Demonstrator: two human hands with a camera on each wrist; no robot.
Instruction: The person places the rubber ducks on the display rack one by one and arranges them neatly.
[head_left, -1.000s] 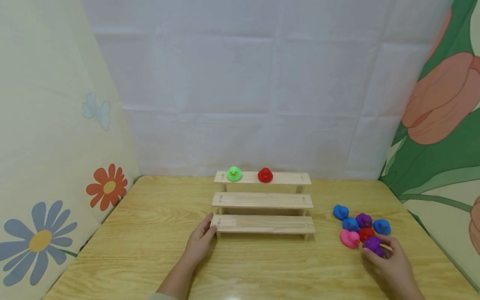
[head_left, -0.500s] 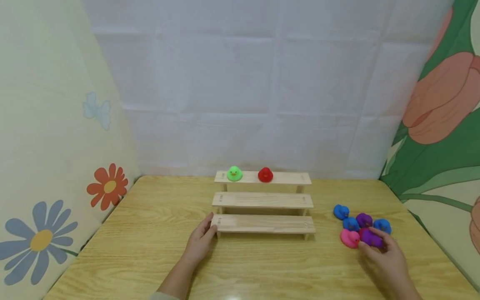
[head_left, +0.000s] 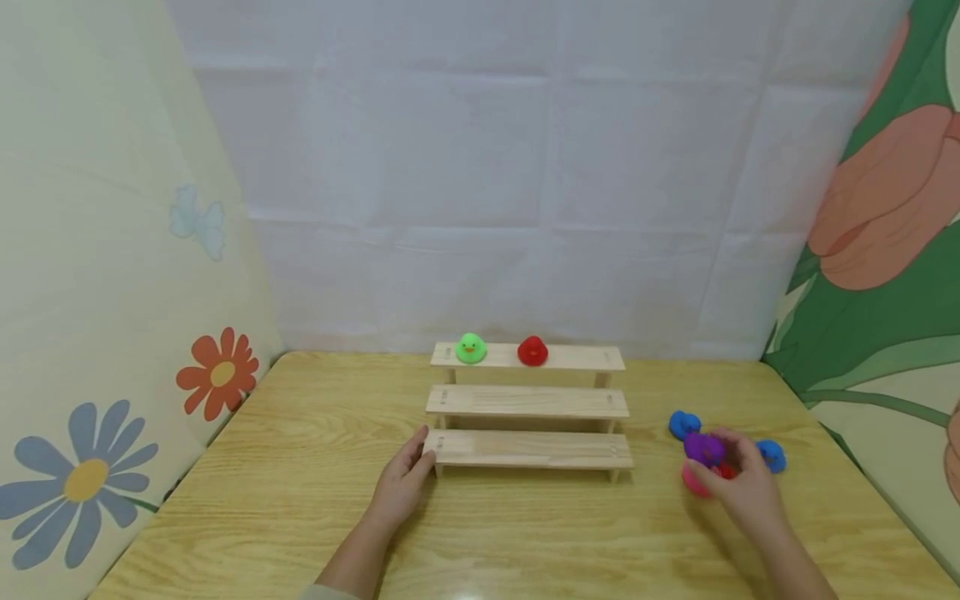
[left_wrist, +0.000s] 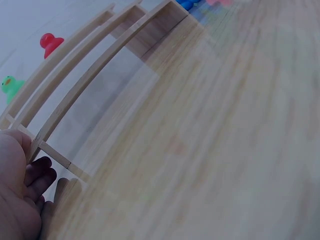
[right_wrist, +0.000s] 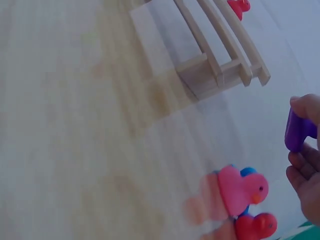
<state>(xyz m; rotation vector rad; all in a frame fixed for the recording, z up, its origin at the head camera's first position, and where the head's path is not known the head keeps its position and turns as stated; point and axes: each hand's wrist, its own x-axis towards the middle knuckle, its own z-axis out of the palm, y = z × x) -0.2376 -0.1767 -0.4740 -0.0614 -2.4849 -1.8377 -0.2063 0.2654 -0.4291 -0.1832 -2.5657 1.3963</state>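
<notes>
My right hand (head_left: 750, 496) pinches a purple rubber duck (head_left: 703, 448) between thumb and fingers, lifted above the other ducks on the right. In the right wrist view, this purple duck (right_wrist: 297, 130) shows at the right edge. My left hand (head_left: 399, 487) holds the left end of the lowest step of a three-tier wooden stand (head_left: 528, 450), thumb toward the front. On the top step sit a green duck (head_left: 470, 350) and, to its right, a red duck (head_left: 533, 352). Below the held duck, a pink duck (head_left: 694, 482) and another red duck (head_left: 724, 472) are partly hidden.
A blue duck (head_left: 683, 425) lies behind the held one, and a second blue duck (head_left: 771, 456) rests right of my right hand. The wood-patterned table (head_left: 525, 542) ends at a white cloth backdrop (head_left: 480, 208). Patterned cloths (head_left: 877, 333) flank it.
My right hand first lowered the purple duck over the red one, then raised it and moved left and away from me. The left hand has stayed at the stand.
</notes>
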